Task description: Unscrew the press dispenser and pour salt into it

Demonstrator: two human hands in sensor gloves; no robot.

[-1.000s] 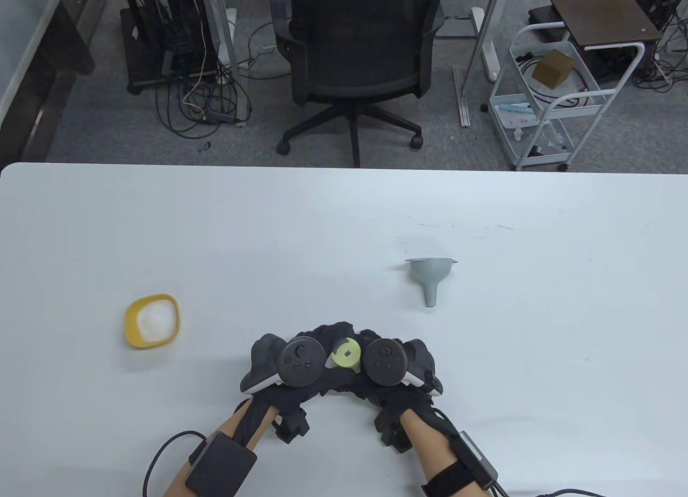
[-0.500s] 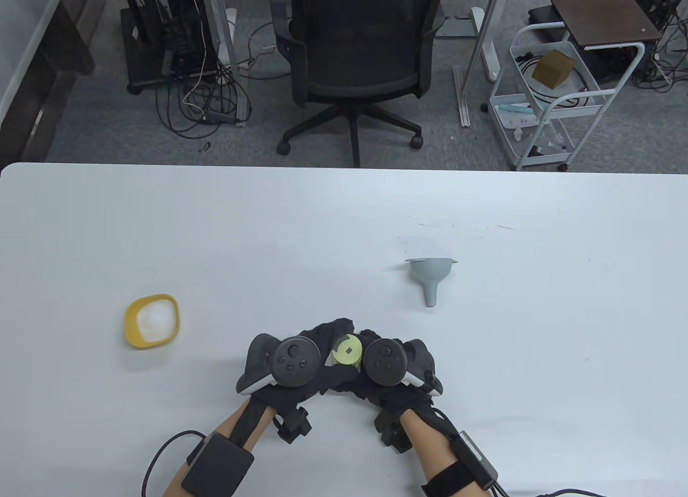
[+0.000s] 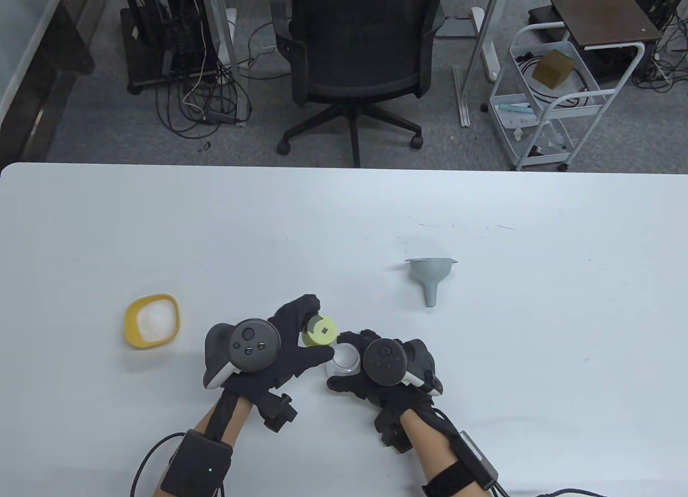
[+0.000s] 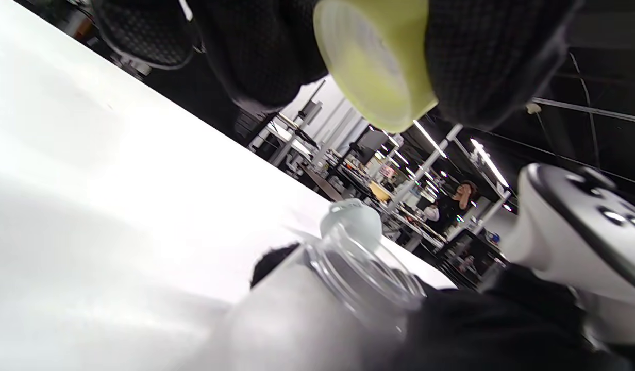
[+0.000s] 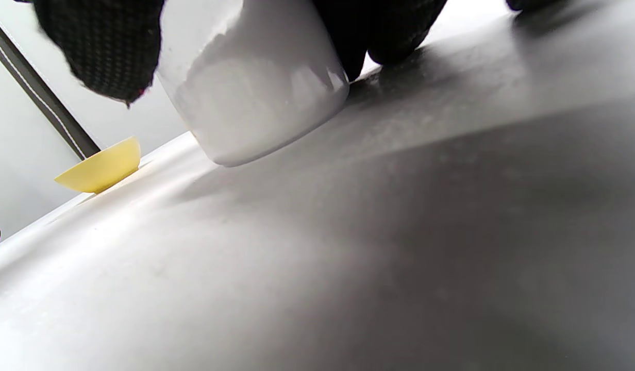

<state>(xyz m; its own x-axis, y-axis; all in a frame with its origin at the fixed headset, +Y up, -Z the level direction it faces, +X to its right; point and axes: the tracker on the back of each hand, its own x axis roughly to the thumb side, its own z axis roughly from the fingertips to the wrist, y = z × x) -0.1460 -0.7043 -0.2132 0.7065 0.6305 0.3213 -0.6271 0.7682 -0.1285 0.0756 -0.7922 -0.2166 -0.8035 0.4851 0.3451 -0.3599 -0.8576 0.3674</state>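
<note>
My left hand (image 3: 303,330) holds the yellow-green dispenser cap (image 3: 320,330) lifted off the jar and to its left; the left wrist view shows the cap (image 4: 377,67) pinched between my gloved fingers (image 4: 493,62). My right hand (image 3: 357,368) grips the open clear jar (image 3: 345,357), which stands on the table. Its glass neck (image 4: 358,268) shows open in the left wrist view, and its white-filled lower part (image 5: 255,98) shows in the right wrist view. A yellow bowl of salt (image 3: 152,320) sits to the left. A grey funnel (image 3: 429,277) lies on its side to the upper right.
The white table (image 3: 344,217) spreads far beyond my hands. An office chair (image 3: 355,62) and a white cart (image 3: 548,99) stand on the floor behind the table's far edge. The yellow bowl also shows in the right wrist view (image 5: 101,167).
My left hand has lifted the cap off the jar and moved it up and to the left. The jar's open mouth now shows. My right hand has kept its hold on the jar.
</note>
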